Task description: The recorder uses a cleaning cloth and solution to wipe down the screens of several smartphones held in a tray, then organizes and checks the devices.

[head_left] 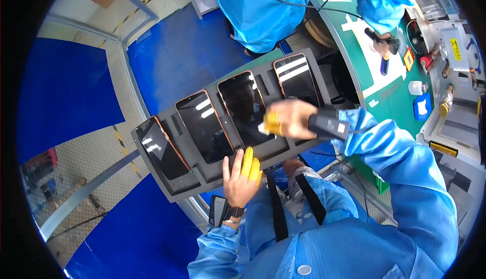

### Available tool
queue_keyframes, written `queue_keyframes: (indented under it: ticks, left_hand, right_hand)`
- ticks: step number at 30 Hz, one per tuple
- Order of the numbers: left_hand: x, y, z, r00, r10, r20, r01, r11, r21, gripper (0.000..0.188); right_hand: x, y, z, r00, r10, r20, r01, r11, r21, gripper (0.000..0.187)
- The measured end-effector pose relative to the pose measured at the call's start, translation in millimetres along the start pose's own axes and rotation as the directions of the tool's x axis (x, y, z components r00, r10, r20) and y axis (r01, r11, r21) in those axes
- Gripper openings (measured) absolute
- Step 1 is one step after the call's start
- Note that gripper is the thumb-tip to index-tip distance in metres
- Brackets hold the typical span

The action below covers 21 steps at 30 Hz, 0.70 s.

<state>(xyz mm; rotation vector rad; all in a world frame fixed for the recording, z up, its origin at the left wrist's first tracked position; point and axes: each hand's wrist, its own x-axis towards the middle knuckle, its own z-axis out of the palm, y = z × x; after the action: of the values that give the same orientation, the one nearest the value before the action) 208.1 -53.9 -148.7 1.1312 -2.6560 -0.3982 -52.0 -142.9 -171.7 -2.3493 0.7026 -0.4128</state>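
Note:
Several dark phones with orange-tinted edges lie face up in the slots of a grey foam tray (202, 175). My right hand (293, 119), yellow finger covers on some fingertips, is closed on a small white wad (262, 128) over the lower end of one phone (242, 102). This hand is slightly smeared by motion. My left hand (242, 180), also with yellow finger covers, has its fingers stretched out at the tray's near edge. Its fingertips are by the lower end of the neighbouring phone (205, 127). Another phone (162, 147) lies at the left end, and one more (297, 79) at the right.
To the right, a green workbench (349, 41) holds tools, a blue box (422, 107) and a small white bottle (417, 87). A co-worker in a blue smock (260, 10) is beyond the tray. A metal-framed mesh barrier (121, 58) runs along the left.

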Motion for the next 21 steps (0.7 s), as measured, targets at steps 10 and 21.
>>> queue_keyframes:
  ticks: [10,21]
  left_hand:
    - [5,2,-2,0.999,-0.033,0.005,0.033,0.999,-0.001,0.031]
    - [-9,-13,-20,0.998,-0.042,-0.047,0.030,0.970,-0.241,0.037]
  right_hand:
    - [45,-35,-6,0.928,0.052,-0.368,-0.163,0.947,-0.276,0.021]
    - [147,-32,-30,0.906,-0.040,-0.422,-0.063,0.972,-0.227,0.023]
